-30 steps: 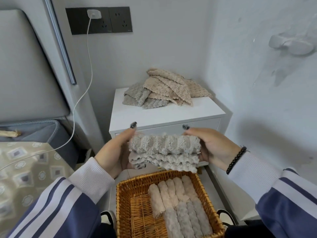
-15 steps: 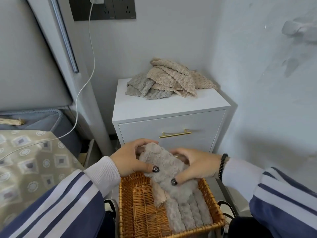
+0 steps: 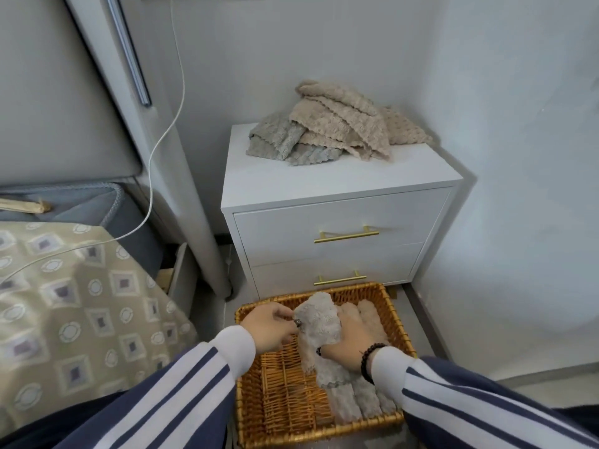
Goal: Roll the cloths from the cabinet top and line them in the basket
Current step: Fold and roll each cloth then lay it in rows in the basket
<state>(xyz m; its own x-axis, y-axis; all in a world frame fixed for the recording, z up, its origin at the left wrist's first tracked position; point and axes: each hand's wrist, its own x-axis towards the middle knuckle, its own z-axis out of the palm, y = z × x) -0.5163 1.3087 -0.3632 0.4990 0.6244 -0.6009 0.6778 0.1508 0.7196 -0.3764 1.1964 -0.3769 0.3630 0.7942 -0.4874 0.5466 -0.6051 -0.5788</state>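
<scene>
Now both hands, left hand [image 3: 270, 328] and right hand [image 3: 348, 335], fingers curled around the grey cloth [image 3: 319, 322], should tuck it snugly beside the rolls [image 3: 363, 396] in the basket [image 3: 246, 377], lower centre.

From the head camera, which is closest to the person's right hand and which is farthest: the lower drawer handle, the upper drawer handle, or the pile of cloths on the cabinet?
From the right hand:
1. Lower drawer handle, just beyond the basket.
2. Upper drawer handle, higher on the cabinet front.
3. Pile of cloths, on the cabinet top, by the wall.
</scene>
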